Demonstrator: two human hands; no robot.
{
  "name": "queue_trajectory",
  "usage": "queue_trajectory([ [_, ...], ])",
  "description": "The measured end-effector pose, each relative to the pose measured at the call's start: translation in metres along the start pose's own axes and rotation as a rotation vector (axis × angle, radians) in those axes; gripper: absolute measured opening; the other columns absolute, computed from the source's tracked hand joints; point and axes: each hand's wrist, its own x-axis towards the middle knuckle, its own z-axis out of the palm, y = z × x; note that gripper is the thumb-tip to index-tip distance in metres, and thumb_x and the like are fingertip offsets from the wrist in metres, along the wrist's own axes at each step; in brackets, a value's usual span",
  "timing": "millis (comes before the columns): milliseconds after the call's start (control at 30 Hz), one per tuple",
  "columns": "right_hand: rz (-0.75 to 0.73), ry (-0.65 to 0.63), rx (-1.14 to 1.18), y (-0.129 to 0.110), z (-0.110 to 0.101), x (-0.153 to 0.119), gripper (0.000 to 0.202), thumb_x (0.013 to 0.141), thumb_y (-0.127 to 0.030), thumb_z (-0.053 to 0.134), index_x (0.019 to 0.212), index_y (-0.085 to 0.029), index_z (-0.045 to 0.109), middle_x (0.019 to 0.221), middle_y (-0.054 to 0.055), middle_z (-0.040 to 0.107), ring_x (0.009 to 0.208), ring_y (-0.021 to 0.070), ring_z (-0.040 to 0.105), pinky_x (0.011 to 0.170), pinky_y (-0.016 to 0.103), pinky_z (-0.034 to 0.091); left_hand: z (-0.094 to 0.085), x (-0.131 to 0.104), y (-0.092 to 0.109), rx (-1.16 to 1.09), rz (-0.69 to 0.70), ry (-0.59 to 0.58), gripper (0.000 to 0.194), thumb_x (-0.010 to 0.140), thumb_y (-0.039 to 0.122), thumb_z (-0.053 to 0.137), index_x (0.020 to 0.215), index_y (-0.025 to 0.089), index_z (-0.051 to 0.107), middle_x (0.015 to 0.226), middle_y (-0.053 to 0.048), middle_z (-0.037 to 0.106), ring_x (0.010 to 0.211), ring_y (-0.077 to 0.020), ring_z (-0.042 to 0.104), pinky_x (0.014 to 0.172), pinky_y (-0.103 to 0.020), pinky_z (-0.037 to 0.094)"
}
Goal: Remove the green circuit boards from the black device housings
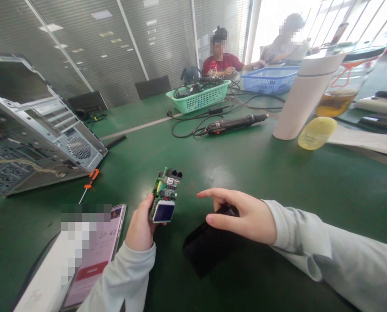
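Circuit board [165,193] is sitting bare in my left grip [140,227], apart from the black case [206,245]; I'm judging the two as fully separate, while what is left isn't showing. My right grip [248,216] is clasping the case, thumb along its edge, index finger pointing toward the board

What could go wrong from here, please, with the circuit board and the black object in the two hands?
The left hand holds the circuit board by its lower end, so it might slip and fall.
Its small screen is exposed and could be scratched if the black object in the right hand knocks it.
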Motion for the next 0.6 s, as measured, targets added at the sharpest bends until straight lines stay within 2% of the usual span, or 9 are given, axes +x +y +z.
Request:
queue_trajectory([
  [67,0.033,0.034,0.052,0.003,0.0,0.004,0.048,0.084,-0.049,0.052,0.115,-0.013,0.06,0.071,0.001,0.054,0.065,0.0121,0.049,0.06,0.024,0.037,0.003,0.0,0.001,-0.099,-0.087,-0.041,0.035,0.07,0.044,0.055,0.076,0.011,0.067,0.05,0.0,0.059,0.04,-0.0112,0.046,0.039,-0.021,0.035],
  [167,0.107,0.092,0.203,0.005,0.001,0.011,0.041,0.087,-0.048,0.047,0.098,-0.014,0.067,0.085,0.004,0.062,0.078,0.0156,0.055,0.071,0.026,0.043,0.007,-0.005,0.005,-0.131,-0.094,-0.089,0.038,0.073,0.04,0.048,0.076,0.008,0.068,0.045,-0.002,0.057,0.038,-0.0107,0.046,0.039,-0.02,0.035],
  [233,0.249,0.103,0.324,0.002,0.0,0.015,0.039,0.09,-0.045,0.046,0.09,-0.013,0.068,0.091,0.005,0.064,0.084,0.0157,0.057,0.076,0.024,0.044,0.008,-0.008,0.007,-0.127,-0.073,-0.074,0.036,0.074,0.036,0.046,0.072,0.009,0.069,0.045,-0.003,0.058,0.04,-0.0116,0.047,0.04,-0.02,0.035],
  [267,0.353,0.088,0.402,0.0,0.0,0.016,0.04,0.092,-0.044,0.044,0.09,-0.012,0.067,0.09,0.006,0.064,0.08,0.0148,0.058,0.073,0.023,0.045,0.009,-0.009,0.007,-0.121,-0.06,-0.069,0.035,0.075,0.034,0.045,0.071,0.009,0.069,0.045,-0.003,0.058,0.041,-0.0121,0.048,0.041,-0.02,0.035],
  [367,0.582,-0.062,0.694,-0.005,-0.003,0.017,0.05,0.1,-0.042,0.025,0.096,-0.008,0.061,0.071,0.007,0.06,0.057,0.0113,0.055,0.052,0.019,0.043,0.009,-0.012,0.007,-0.104,-0.018,-0.091,0.035,0.075,0.033,0.043,0.068,0.01,0.069,0.045,-0.004,0.059,0.043,-0.0136,0.048,0.043,-0.021,0.036],
  [467,0.561,-0.266,0.97,-0.001,-0.007,0.015,0.059,0.101,-0.042,0.01,0.103,-0.007,0.058,0.06,0.006,0.056,0.046,0.0092,0.051,0.044,0.016,0.039,0.009,-0.014,0.007,-0.106,-0.008,-0.121,0.036,0.072,0.035,0.044,0.069,0.01,0.07,0.045,-0.005,0.059,0.045,-0.0141,0.047,0.044,-0.022,0.035],
  [533,0.537,-0.369,1.089,0.003,-0.01,0.013,0.059,0.101,-0.041,0.011,0.103,-0.006,0.059,0.06,0.006,0.055,0.047,0.008,0.05,0.046,0.015,0.041,0.009,-0.014,0.008,-0.108,-0.016,-0.128,0.037,0.071,0.037,0.045,0.07,0.009,0.07,0.044,-0.006,0.059,0.046,-0.0141,0.047,0.044,-0.022,0.034],
  [600,0.547,-0.416,1.137,0.004,-0.012,0.011,0.054,0.1,-0.039,0.017,0.101,-0.007,0.06,0.061,0.004,0.054,0.048,0.007,0.05,0.048,0.013,0.041,0.009,-0.015,0.008,-0.109,-0.017,-0.133,0.038,0.071,0.037,0.045,0.07,0.009,0.07,0.045,-0.005,0.059,0.045,-0.0138,0.046,0.045,-0.023,0.034],
])
